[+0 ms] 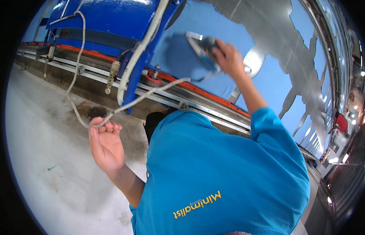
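My right hand (230,58) is closed on the dark grip of a corded handheld tool (198,49), blurred by motion, with a silver frame and a shiny block at its far end. It is over light blue fabric (180,58) on the table; I cannot tell whether it touches. A whitish cable (151,92) runs from near the tool to my left hand (108,145). That hand is palm up at the lower left, away from the table, its fingers curled with the cable held across them. From there the cable loops up to the far left.
Large blue machinery (108,15) with a ribbed hose (142,47) stands at the far left, over the table edge. Metal rails (214,115) and an orange strip run along that edge, close to my body. Grey patches (270,33) lie among the fabric. Another person in red (341,122) is far right.
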Available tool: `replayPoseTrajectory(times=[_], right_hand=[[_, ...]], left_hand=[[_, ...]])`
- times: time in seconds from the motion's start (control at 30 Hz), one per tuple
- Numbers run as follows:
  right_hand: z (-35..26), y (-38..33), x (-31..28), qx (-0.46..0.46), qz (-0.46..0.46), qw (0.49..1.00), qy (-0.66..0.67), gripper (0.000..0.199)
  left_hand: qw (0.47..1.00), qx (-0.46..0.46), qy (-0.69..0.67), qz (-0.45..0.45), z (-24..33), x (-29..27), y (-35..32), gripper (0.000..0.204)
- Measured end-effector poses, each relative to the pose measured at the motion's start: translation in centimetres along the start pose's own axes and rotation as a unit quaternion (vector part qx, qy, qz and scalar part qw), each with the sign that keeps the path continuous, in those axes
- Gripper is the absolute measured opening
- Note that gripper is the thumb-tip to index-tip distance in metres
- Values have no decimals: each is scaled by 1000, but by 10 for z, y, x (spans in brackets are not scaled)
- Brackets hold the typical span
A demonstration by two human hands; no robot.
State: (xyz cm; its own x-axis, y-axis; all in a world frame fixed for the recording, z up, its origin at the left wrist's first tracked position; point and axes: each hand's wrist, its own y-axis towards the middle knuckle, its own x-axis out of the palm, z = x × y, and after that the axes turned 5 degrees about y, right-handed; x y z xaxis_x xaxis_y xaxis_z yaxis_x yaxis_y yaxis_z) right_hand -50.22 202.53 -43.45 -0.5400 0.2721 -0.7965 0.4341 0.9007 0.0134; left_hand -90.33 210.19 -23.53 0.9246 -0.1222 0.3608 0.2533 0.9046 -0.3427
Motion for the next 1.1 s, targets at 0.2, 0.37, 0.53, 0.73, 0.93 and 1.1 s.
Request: replayPoseTrajectory(times=[0.2,0.37,0.53,0.73,0.93,1.1], right_hand=[[58,112,9,28,113,989,-90,41],[33,86,28,44,91,989,-109,38],[-38,-18,65,-28,7,999,-27,36],[-100,-53,62,-107,-85,986,97,33],[-144,35,73,-1,-58,995,86,35],[-164,136,117,-29,20,999,23,40]], left_hand=[[999,-6,25,-37,9,3,1,31],[999,5,19,-28,3,-14,-2,33],[997,21,58,42,3,-7,11,38],[999,44,23,8,37,-56,35,39],[997,56,-38,-40,62,-128,81,33],[996,63,-47,-51,89,-178,110,30]])
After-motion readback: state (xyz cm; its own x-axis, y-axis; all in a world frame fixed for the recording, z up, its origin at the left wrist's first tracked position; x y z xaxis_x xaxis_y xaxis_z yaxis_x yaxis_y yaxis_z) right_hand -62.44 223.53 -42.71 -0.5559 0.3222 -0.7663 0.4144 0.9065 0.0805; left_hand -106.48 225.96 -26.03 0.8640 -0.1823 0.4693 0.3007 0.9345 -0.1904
